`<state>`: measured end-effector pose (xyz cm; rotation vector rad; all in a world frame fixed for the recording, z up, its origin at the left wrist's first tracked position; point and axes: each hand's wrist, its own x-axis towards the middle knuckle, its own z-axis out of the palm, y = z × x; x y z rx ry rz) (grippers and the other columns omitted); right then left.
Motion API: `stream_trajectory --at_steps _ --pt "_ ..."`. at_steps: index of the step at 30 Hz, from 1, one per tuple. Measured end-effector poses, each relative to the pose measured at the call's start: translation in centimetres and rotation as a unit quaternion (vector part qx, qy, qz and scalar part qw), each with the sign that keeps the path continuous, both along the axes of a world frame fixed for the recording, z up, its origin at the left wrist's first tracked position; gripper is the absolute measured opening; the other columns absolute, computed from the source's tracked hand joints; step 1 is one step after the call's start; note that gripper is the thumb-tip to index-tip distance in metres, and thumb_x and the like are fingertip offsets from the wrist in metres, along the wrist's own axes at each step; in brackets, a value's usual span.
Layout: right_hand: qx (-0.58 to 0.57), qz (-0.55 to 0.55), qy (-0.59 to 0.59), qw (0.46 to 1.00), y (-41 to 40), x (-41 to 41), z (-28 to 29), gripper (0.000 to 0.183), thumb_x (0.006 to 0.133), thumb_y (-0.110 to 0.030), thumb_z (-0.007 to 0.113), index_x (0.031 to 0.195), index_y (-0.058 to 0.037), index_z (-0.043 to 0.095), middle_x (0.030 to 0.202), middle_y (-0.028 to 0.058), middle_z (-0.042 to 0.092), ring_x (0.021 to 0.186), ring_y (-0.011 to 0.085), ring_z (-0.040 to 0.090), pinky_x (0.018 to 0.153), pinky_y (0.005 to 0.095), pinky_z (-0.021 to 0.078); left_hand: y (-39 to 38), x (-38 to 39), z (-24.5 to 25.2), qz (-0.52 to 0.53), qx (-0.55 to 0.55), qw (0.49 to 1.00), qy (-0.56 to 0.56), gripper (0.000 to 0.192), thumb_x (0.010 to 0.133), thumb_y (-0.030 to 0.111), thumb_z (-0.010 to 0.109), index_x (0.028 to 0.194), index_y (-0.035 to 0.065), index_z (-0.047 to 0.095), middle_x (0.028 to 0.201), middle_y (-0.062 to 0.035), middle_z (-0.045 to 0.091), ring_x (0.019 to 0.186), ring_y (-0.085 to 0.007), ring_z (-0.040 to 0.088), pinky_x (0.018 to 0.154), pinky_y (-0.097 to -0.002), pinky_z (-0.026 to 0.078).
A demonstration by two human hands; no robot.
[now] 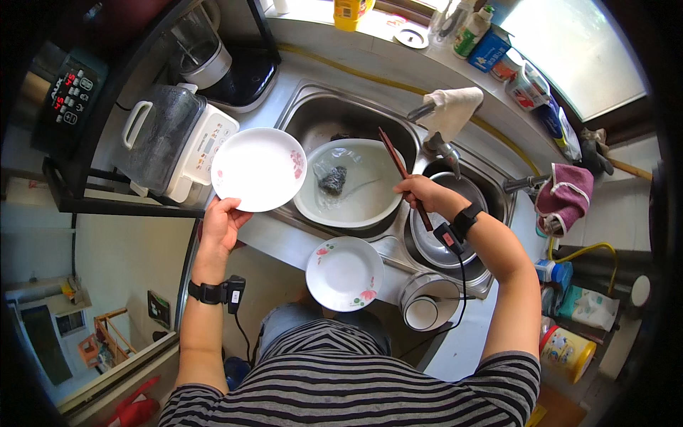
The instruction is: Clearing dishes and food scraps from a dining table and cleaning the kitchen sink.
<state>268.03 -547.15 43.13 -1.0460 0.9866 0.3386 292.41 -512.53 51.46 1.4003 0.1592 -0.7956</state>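
Note:
My left hand [223,221] grips the lower rim of a white floral plate [256,171], up to the left of the sink. In my right hand [427,193] are dark red-brown chopsticks [394,152], held over the right rim of a white oval basin [373,205]. Water, a dark mesh scouring pad [333,181] and some clear plastic film lie in that basin, which sits in the left sink bowl [315,115]. A second floral plate [345,273] rests at the counter's front edge, just below the basin.
A metal pot [451,251] stands in the right sink bowl, below a faucet [444,145] draped with a cloth [453,104]. Stacked bowls and a cup [421,313] are at the front right. A countertop cooker [176,144] stands left; bottles and boxes line the windowsill [373,26].

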Motion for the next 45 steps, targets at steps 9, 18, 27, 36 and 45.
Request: stream_trajectory --at_steps 9,18,27,36,45 --pt "-0.016 -0.057 0.013 0.998 1.4 2.7 -4.9 0.010 0.080 -0.005 0.057 0.075 -0.0055 0.049 0.053 0.0035 0.042 0.042 0.0151 0.042 0.038 0.0299 0.0344 -0.6 -1.3 -1.2 -0.031 0.036 0.998 0.028 0.045 0.076 0.003 0.049 0.121 0.0008 0.042 0.103 -0.0136 0.058 0.080 -0.0215 0.063 0.065 -0.0333 0.056" --pt "-0.120 0.019 0.063 0.991 1.1 3.2 -2.2 0.009 0.084 -0.011 0.056 0.087 -0.0044 0.051 0.065 0.0038 0.050 0.049 0.0136 0.049 0.044 0.0279 0.0454 -4.5 -2.2 -2.8 -0.194 0.127 0.973 0.018 0.038 0.078 0.005 0.051 0.116 0.0033 0.047 0.103 -0.0103 0.058 0.087 -0.0200 0.061 0.071 -0.0330 0.053" --pt "-0.127 0.176 0.014 0.976 2.4 1.0 2.9 0.007 0.078 -0.009 0.058 0.082 -0.0078 0.052 0.065 0.0025 0.053 0.044 0.0097 0.044 0.038 0.0239 0.0380 -10.2 -3.7 -7.5 -0.322 0.169 0.929 0.071 0.036 0.078 0.009 0.055 0.110 -0.0063 0.049 0.095 -0.0148 0.060 0.080 -0.0225 0.063 0.069 -0.0314 0.055" --pt "-0.142 0.215 0.015 0.966 2.2 -0.3 4.3 0.018 0.081 -0.012 0.055 0.097 -0.0049 0.055 0.074 0.0046 0.059 0.050 0.0108 0.047 0.043 0.0256 0.0427 -11.1 -4.1 -11.2 -0.246 0.081 0.896 0.361 0.041 0.084 0.009 0.038 0.117 -0.0152 0.037 0.110 -0.0273 0.052 0.089 -0.0359 0.061 0.073 -0.0350 0.057" --pt "-0.122 0.263 0.018 0.957 2.7 0.2 4.5 0.023 0.080 -0.011 0.054 0.103 -0.0065 0.056 0.074 0.0038 0.061 0.050 0.0100 0.046 0.044 0.0235 0.0378 -10.8 -5.1 -13.8 -0.173 0.024 0.917 0.358 0.046 0.090 0.002 0.034 0.131 -0.0097 0.017 0.135 -0.0260 0.027 0.124 -0.0356 0.035 0.106 -0.0474 0.028"
